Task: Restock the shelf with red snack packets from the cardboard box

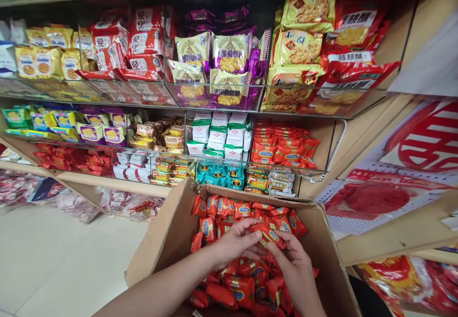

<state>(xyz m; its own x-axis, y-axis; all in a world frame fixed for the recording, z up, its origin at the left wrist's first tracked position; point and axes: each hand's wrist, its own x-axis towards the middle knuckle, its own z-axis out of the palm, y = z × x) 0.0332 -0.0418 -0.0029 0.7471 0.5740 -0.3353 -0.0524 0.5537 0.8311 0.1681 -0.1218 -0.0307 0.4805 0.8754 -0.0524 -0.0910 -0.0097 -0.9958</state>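
Note:
A red-wrapped snack packet (pixel 271 235) with a blue label is held between my two hands above an open cardboard box (pixel 171 226). My left hand (pixel 240 241) grips its left end, the thumb lying on top. From the right, my right hand (pixel 294 259) closes thumb and fingers on the other end. Under and around both hands, many similar red packets (pixel 239 290) fill the box, some loose and some in rows along its far side. The fingertips beneath the held packet are partly hidden.
Beyond the box, glass-fronted shelves carry purple-and-cream biscuit packs (pixel 229 54), white-and-green packets (pixel 218 135) and stacked red packets (pixel 282 147). Plastic-wrapped goods (pixel 78 205) lie at floor level on the left. A pegboard panel (pixel 358 226) with red-and-white prints stands at the right.

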